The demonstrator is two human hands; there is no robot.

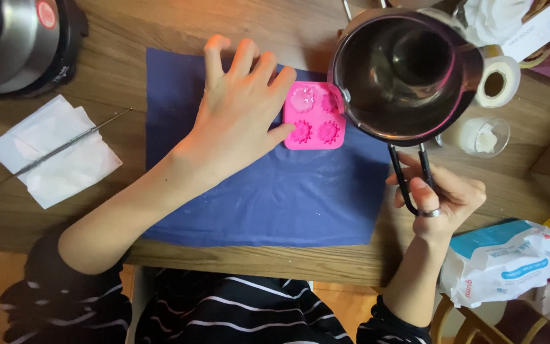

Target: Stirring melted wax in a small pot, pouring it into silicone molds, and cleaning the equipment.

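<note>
A pink silicone mould [313,118] with flower-shaped cavities lies on a purple mat [268,191] on the wooden table. My left hand [240,111] rests flat on the mat, fingers spread, its fingertips and thumb touching the mould's left edge. My right hand [444,194] grips the black wire handle of a steel pouring pot [405,73]. The pot is tilted over the mould's right side, its spout near the upper right cavity. The upper cavities look filled with pale liquid.
A white tissue [55,153] with a thin metal tool [58,150] lies at left. A dark round appliance [20,41] stands top left. A small glass jar [482,135], a tape roll [498,79] and a wipes pack [501,258] sit at right.
</note>
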